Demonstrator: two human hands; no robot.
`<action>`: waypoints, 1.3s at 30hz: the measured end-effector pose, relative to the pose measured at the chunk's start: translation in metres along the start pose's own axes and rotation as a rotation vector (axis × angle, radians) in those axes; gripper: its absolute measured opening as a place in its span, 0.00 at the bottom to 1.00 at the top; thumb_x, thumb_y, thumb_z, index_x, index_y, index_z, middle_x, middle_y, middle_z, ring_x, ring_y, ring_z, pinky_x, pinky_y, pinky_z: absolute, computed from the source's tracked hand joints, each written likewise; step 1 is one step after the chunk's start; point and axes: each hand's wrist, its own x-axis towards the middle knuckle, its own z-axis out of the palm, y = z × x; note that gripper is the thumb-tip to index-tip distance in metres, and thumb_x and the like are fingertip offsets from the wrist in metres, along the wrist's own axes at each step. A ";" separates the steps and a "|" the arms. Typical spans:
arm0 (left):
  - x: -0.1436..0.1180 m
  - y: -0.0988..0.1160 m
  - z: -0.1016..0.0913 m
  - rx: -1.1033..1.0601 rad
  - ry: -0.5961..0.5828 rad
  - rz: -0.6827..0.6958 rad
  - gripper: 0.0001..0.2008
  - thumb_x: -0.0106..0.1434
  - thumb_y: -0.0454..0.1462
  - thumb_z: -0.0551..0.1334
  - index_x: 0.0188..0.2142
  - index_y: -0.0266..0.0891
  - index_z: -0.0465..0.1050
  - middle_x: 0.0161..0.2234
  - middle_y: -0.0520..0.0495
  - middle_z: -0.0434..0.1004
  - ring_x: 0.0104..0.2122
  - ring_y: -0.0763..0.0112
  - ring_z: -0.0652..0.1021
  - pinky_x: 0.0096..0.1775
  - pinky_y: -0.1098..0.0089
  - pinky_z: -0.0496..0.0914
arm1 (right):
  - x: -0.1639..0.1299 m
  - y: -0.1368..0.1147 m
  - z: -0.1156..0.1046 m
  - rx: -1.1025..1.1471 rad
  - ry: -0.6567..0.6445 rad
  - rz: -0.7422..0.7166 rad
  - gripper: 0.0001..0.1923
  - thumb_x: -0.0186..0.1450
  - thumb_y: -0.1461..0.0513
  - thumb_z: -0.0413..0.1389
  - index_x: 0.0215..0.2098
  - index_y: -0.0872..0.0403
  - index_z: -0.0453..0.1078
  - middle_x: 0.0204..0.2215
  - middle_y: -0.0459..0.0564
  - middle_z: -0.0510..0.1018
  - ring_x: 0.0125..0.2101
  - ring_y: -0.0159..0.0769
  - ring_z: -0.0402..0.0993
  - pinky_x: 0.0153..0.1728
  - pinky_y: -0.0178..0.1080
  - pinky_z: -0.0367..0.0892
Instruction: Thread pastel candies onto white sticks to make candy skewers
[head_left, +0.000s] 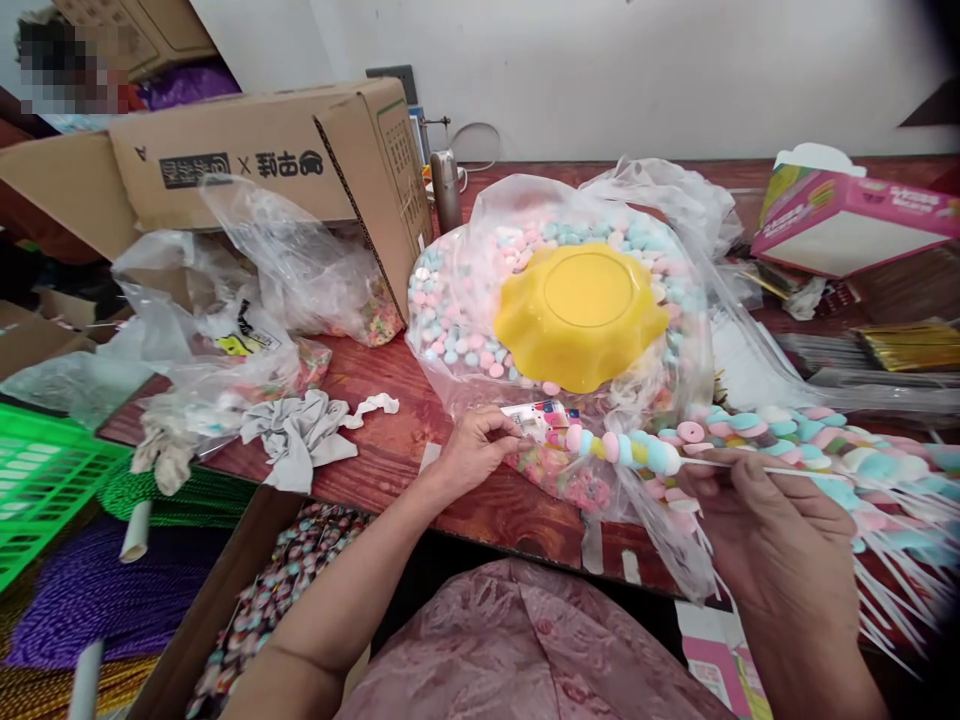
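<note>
My right hand [757, 500] grips a thin white stick threaded with pink, blue and yellow candies, the candy skewer [630, 448], which points left. My left hand [474, 448] pinches a small wrapped candy [538, 415] at the skewer's tip. Both hands work over a clear plastic bag of pastel candies [457, 310], on which an upturned yellow bowl [579, 312] rests. A pile of finished candy skewers [847, 450] lies to the right, behind my right hand.
A cardboard box [270, 150] lies on its side at the back left, with crumpled plastic bags [247, 290] and a grey cloth [300, 432] before it. A green basket [45, 480] sits left. A pink box [855, 215] and metal flask [448, 190] stand behind. Another person is at top left.
</note>
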 end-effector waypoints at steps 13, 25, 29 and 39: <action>-0.007 0.012 0.012 -0.083 -0.098 0.095 0.04 0.58 0.36 0.69 0.27 0.38 0.80 0.27 0.50 0.76 0.28 0.74 0.74 0.32 0.73 0.67 | 0.007 -0.033 -0.008 -0.189 -0.104 -0.156 0.06 0.52 0.58 0.70 0.24 0.51 0.79 0.27 0.48 0.81 0.29 0.35 0.77 0.32 0.39 0.75; -0.013 0.012 0.016 -0.081 -0.227 0.272 0.07 0.64 0.38 0.66 0.33 0.38 0.82 0.34 0.44 0.81 0.36 0.68 0.79 0.41 0.69 0.72 | -0.002 -0.044 -0.006 -0.485 -0.277 -0.369 0.05 0.63 0.60 0.62 0.35 0.46 0.82 0.33 0.47 0.83 0.38 0.41 0.79 0.51 0.50 0.71; -0.017 0.017 0.017 -0.186 -0.254 0.177 0.08 0.63 0.41 0.67 0.33 0.38 0.82 0.34 0.44 0.82 0.37 0.67 0.80 0.43 0.68 0.73 | -0.010 -0.049 -0.005 -0.562 -0.343 -0.392 0.07 0.64 0.60 0.61 0.37 0.47 0.82 0.33 0.48 0.83 0.39 0.39 0.79 0.50 0.45 0.71; -0.033 0.026 0.017 -0.264 -0.312 0.041 0.14 0.63 0.47 0.65 0.33 0.37 0.80 0.32 0.45 0.80 0.35 0.68 0.78 0.39 0.69 0.73 | 0.012 -0.032 -0.016 -0.204 -0.301 -0.096 0.06 0.55 0.57 0.68 0.24 0.50 0.80 0.25 0.49 0.80 0.27 0.35 0.77 0.26 0.36 0.73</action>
